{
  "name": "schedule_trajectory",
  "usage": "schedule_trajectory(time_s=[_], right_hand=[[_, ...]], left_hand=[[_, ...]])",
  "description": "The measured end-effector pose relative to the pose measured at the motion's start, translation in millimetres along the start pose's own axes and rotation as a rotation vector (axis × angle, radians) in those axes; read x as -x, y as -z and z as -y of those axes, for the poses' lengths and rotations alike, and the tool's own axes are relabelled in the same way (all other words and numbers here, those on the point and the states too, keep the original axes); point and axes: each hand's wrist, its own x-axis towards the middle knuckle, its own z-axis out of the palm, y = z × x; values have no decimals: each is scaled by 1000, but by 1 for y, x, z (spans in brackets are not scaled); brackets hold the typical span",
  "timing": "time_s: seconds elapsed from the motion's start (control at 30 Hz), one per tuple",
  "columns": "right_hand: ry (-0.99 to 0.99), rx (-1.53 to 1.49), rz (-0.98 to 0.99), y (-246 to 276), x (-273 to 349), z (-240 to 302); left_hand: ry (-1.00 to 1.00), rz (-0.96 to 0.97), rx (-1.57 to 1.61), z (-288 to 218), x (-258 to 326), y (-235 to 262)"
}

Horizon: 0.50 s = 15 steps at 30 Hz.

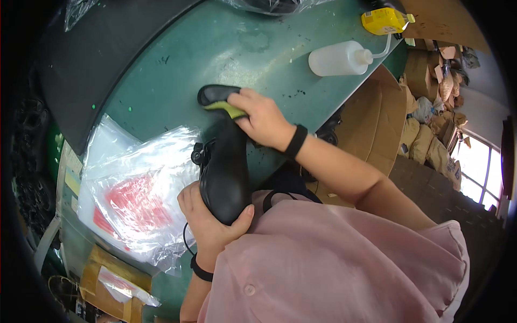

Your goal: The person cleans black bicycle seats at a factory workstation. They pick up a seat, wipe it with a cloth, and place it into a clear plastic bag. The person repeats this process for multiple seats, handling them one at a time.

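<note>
A black shoe (229, 177) lies before me, its rounded toe toward my body and its opening pointing away. My left hand (212, 218) is closed round the toe end, thumb on one side and fingers on the other. A round black fitting (199, 156) sits on the shoe's left side. In my right hand (264, 118) is an insole (218, 98), black with a lime-green part, gripped between thumb and fingers. The insole's near end meets the shoe's opening; whether part of it is inside is hidden.
Clear plastic bags (156, 199) with red print lie left of the shoe on the green table (177, 75). A white squeeze bottle (336, 59) and a yellow bottle (383, 21) are at the far right. Cardboard boxes (366, 124) stand beyond the table's right edge; a black curved band (102, 59) borders the left.
</note>
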Motion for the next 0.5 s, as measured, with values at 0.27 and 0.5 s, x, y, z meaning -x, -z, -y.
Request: schedule_trajectory(time_s=[0.27, 0.5], right_hand=[[2, -18, 21, 8, -19, -4], [-81, 26, 145, 4, -29, -19]], left_hand=[[-3, -44, 39, 0, 0, -1], [-33, -71, 47, -3, 2, -9]])
